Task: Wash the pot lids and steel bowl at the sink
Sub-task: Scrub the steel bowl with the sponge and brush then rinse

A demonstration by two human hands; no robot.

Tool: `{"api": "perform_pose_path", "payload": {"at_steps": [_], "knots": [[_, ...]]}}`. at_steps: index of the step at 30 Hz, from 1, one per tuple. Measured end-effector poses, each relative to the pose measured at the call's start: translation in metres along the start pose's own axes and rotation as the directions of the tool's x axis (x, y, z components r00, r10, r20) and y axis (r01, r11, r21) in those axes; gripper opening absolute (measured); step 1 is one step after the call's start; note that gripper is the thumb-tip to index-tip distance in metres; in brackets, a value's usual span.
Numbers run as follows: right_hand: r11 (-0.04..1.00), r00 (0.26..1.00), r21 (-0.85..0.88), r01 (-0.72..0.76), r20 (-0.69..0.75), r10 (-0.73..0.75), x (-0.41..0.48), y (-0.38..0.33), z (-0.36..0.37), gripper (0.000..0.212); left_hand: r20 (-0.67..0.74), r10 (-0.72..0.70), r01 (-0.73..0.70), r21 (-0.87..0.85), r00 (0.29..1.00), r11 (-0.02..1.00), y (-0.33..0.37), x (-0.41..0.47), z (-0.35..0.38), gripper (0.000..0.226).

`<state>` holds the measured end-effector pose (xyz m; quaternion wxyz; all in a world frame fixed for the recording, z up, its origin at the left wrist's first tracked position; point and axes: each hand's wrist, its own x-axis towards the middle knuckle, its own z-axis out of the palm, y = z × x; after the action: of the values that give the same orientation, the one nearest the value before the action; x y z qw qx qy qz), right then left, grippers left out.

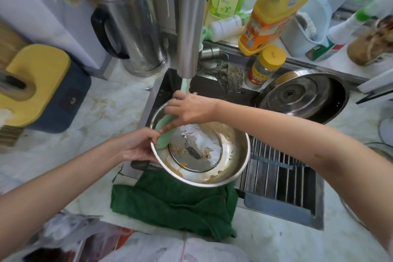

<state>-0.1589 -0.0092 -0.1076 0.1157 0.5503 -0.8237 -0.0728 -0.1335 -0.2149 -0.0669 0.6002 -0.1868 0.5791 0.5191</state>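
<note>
A steel bowl (231, 168) smeared with brown residue is tilted over the sink's left end. Inside it lies a glass pot lid (204, 144) with a dark knob. My left hand (138, 147) grips the bowl's left rim. My right hand (187, 108) reaches over the bowl and holds a pale green spatula-like tool (164, 134) whose blade lies on the bowl's inner wall under the tap (189, 27). A large steel pot lid (297, 93) leans in the sink at the back right.
A green towel (174, 204) hangs over the sink's front edge. A wire drain rack (280, 176) fills the sink's right half. Detergent bottles (270, 8), a yellow-capped jar (265, 66) and a rag (229, 74) line the back ledge. A steel kettle (131, 27) stands at left.
</note>
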Motion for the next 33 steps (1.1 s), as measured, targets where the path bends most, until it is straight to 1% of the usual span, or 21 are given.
{"api": "perform_pose_path", "payload": {"at_steps": [2,3,5,6,7,9,12,14,15,17,18,19,20,21,22,24,26,28,29,31,33], "knots": [[0.998,1.000,-0.058,0.002,0.023,0.000,-0.002,0.004,-0.001,0.046,0.011,0.000,-0.001,0.064,1.000,0.998,0.000,-0.003,0.002,0.033],[0.996,0.993,-0.088,0.004,0.117,0.006,-0.005,0.009,-0.003,0.045,0.008,-0.003,0.002,0.093,1.000,0.996,0.000,-0.004,0.001,0.037],[0.979,0.938,-0.204,-0.014,0.338,0.083,-0.015,0.017,-0.001,0.035,0.004,-0.027,0.027,0.081,1.000,0.996,0.000,-0.008,-0.003,0.026],[0.967,0.917,-0.250,-0.048,0.372,0.142,-0.020,0.018,-0.001,0.025,0.002,-0.031,0.030,0.059,1.000,0.998,0.000,-0.008,-0.006,0.019],[0.956,0.912,-0.281,-0.083,0.365,0.186,-0.023,0.017,-0.001,0.017,-0.006,-0.024,0.024,0.040,1.000,0.999,0.001,-0.009,-0.009,0.020],[0.957,0.931,-0.268,-0.112,0.309,0.195,-0.017,0.017,-0.007,0.021,-0.012,0.000,0.001,0.046,1.000,0.999,0.003,-0.008,-0.012,0.024],[0.993,0.998,-0.116,-0.019,0.065,0.026,-0.002,0.011,-0.005,0.045,-0.003,0.019,-0.019,0.104,1.000,0.994,0.004,-0.005,-0.010,0.052],[0.996,0.998,-0.084,-0.001,-0.055,-0.004,0.004,0.007,-0.005,0.047,0.000,0.023,-0.023,0.108,1.000,0.994,0.003,-0.005,-0.008,0.053],[0.996,0.999,-0.091,-0.012,-0.039,0.008,0.004,0.007,-0.006,0.048,0.001,0.023,-0.023,0.116,1.000,0.993,0.002,-0.005,-0.008,0.049],[0.992,0.990,-0.123,-0.031,0.135,0.048,-0.002,0.009,-0.002,0.051,0.009,0.020,-0.021,0.114,1.000,0.993,0.002,-0.006,-0.008,0.036],[0.988,0.959,-0.147,-0.055,0.269,0.093,-0.005,0.010,-0.002,0.044,0.012,0.014,-0.015,0.088,1.000,0.996,0.001,-0.007,-0.008,0.031],[0.978,0.925,-0.185,-0.100,0.344,0.160,-0.008,0.014,-0.002,0.029,0.013,0.008,-0.009,0.063,1.000,0.998,0.000,-0.007,-0.008,0.031],[0.952,0.899,-0.233,-0.198,0.345,0.272,-0.007,0.017,-0.008,0.014,0.012,0.010,-0.010,0.046,1.000,0.999,0.001,-0.006,-0.009,0.032],[0.921,0.866,-0.265,-0.285,0.341,0.366,-0.005,0.017,-0.017,0.008,0.016,0.015,-0.016,0.041,1.000,0.999,0.001,-0.006,-0.007,0.030],[0.905,0.838,-0.293,-0.310,0.365,0.405,-0.004,0.014,-0.023,0.009,0.007,0.022,-0.022,0.040,1.000,0.999,0.001,-0.006,-0.006,0.026],[0.920,0.800,-0.274,-0.280,0.463,0.382,-0.004,0.006,-0.023,0.029,-0.028,0.036,-0.035,0.030,0.999,0.999,0.001,-0.004,-0.008,0.020],[0.879,0.736,-0.259,-0.401,0.480,0.477,-0.005,-0.002,-0.025,0.038,-0.062,0.051,-0.051,-0.008,0.997,0.999,-0.001,-0.002,-0.013,0.025],[0.783,0.611,-0.320,-0.533,0.495,0.618,-0.010,-0.005,-0.026,0.035,-0.092,0.082,-0.087,-0.052,0.992,0.995,-0.004,-0.003,-0.018,0.028],[0.760,0.555,-0.351,-0.546,0.527,0.643,-0.017,-0.007,-0.027,0.032,-0.113,0.097,-0.106,-0.082,0.989,0.991,-0.006,-0.002,-0.020,0.035],[0.764,0.457,-0.400,-0.506,0.627,0.631,-0.028,-0.015,-0.030,0.029,-0.169,0.143,-0.167,-0.136,0.975,0.977,-0.009,0.000,-0.023,0.040],[0.752,0.341,-0.388,-0.533,0.715,0.611,-0.033,-0.032,-0.029,0.027,-0.229,0.192,-0.234,-0.173,0.954,0.957,-0.012,0.006,-0.023,0.055]]}}
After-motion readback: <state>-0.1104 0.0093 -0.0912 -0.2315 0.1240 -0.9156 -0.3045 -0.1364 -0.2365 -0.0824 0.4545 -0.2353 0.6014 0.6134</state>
